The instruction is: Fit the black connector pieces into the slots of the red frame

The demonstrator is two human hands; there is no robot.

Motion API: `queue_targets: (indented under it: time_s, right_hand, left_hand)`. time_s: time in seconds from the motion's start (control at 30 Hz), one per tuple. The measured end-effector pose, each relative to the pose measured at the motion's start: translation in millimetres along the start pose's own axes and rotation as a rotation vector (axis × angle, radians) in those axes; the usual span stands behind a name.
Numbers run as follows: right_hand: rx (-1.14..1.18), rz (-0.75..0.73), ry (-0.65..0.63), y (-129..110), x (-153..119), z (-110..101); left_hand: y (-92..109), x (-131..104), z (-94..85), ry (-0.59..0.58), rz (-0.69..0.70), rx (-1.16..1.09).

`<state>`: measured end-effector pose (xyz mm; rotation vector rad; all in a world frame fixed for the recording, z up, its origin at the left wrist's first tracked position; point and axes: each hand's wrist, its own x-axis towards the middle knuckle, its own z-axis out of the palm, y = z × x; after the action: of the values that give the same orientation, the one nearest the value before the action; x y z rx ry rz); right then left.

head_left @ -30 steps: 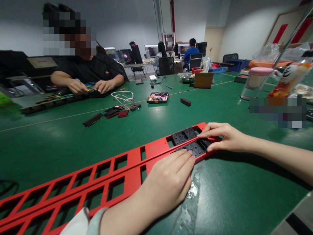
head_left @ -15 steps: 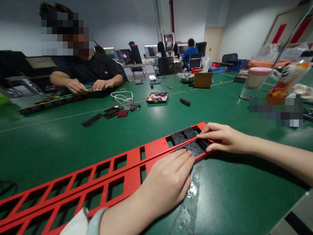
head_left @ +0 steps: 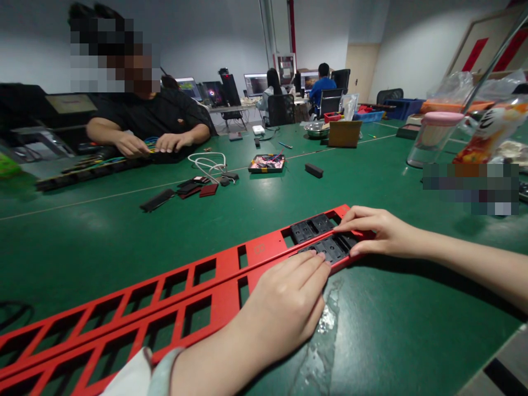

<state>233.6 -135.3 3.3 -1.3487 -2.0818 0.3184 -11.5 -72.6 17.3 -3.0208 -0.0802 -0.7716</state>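
Note:
A long red rail frame [head_left: 231, 264] with rows of rectangular openings runs slantwise across the near table. Black plastic modules [head_left: 315, 226] sit in the far row at its right end. In the near row are more black modules [head_left: 331, 248], partly under my left hand [head_left: 289, 291]. The fingers of that hand lie flat across them. At the frame's right end my right hand [head_left: 377, 234] is closed, thumb and fingers on either side of a black module [head_left: 346, 240]. The fingers hide part of that module, which looks slightly tilted in the near row.
Across the green table [head_left: 247, 223], a co-worker's hands [head_left: 165, 143] handle wires on a dark strip. Between us lie dark red and black pieces [head_left: 192, 188], a white cable [head_left: 206, 159], a tray of small parts [head_left: 266, 163] and a black block [head_left: 314, 170]. A pink-lidded cup [head_left: 435, 140] stands right.
The camera view has shifted very slightly. Both hands stay at the same places on the red frame, with no clear movement of the modules.

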Motion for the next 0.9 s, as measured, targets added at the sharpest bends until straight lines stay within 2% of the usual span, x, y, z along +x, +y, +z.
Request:
queue_targets:
  time_s: [0.5,0.9]
  right_hand:
    - [-0.117,-0.127,-0.054,1.8,1.8,-1.7]
    - [-0.175,-0.157,-0.043,0.2,0.6,1.0]
  left_hand:
    - [-0.3,0.1,0.0,-0.002,0.005,0.003]
    - [-0.1,-0.8,0.0,-0.012,-0.004,0.006]
